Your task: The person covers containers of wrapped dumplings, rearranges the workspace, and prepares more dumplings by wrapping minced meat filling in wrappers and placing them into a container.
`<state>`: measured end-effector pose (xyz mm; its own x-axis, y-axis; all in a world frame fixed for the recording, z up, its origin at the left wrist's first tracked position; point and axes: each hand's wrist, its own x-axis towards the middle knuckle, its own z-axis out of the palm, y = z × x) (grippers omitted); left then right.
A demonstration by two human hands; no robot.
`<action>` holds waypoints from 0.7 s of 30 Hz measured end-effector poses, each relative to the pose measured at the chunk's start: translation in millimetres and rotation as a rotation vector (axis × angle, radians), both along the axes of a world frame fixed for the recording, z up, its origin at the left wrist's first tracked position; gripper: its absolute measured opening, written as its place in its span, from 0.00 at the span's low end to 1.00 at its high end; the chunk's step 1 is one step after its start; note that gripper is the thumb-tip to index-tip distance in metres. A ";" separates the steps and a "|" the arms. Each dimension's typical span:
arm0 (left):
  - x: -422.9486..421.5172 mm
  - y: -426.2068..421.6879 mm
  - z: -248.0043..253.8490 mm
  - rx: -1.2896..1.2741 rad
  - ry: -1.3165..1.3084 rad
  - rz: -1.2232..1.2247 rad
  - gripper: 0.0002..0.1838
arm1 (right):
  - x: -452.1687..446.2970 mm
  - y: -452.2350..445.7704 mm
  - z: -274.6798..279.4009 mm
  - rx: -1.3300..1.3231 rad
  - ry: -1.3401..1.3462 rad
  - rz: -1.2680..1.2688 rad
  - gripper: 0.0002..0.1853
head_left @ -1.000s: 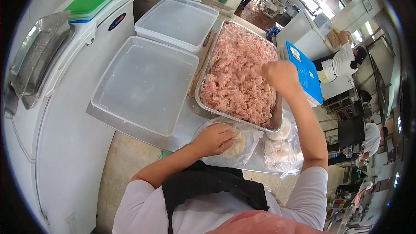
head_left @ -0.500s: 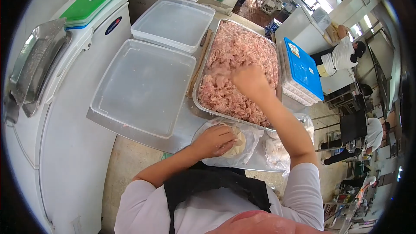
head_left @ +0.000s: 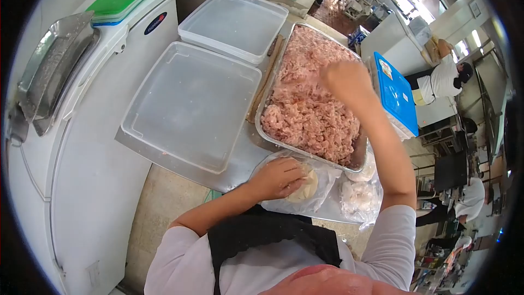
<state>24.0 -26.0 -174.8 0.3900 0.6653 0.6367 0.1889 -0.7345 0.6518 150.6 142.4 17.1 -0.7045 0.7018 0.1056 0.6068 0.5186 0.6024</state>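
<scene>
A deep metal tray (head_left: 261,127) holds a large mass of pink ground meat (head_left: 314,98). Over its right part is my right hand (head_left: 352,84), curled like a fist and somewhat blurred; whatever its fingers hold is hidden. My left hand (head_left: 279,177) rests by the near edge of the tray, its bent fingers at the left side of a pale round dough wrapper (head_left: 305,187). The wrapper lies on a clear plastic bag (head_left: 326,177), and the fingers partly cover it.
Left of the tray sit a translucent plastic lid (head_left: 191,109) and a translucent container (head_left: 234,24). A blue-lidded box (head_left: 396,95) stands at the right. Bagged pale items (head_left: 360,196) lie at the near right. A white freezer (head_left: 109,147) is at far left. Other people (head_left: 442,82) work in the background.
My right hand has shifted up and right over the meat, still curled. My left hand stays by the wrapper. The whole view has swung slightly, moving the scene to the right.
</scene>
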 end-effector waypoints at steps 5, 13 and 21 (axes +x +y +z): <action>0.8 1.1 1.5 0.015 0.001 0.004 0.11 | -10.9 81.5 -53.1 -0.039 -0.044 -0.099 0.07; 1.9 0.5 1.4 0.039 -0.002 0.011 0.09 | -16.1 -0.9 -62.0 -0.156 -0.122 0.103 0.04; 1.6 3.0 -2.7 -0.007 -0.058 0.044 0.09 | 43.5 -83.8 -45.7 -0.157 0.019 0.142 0.06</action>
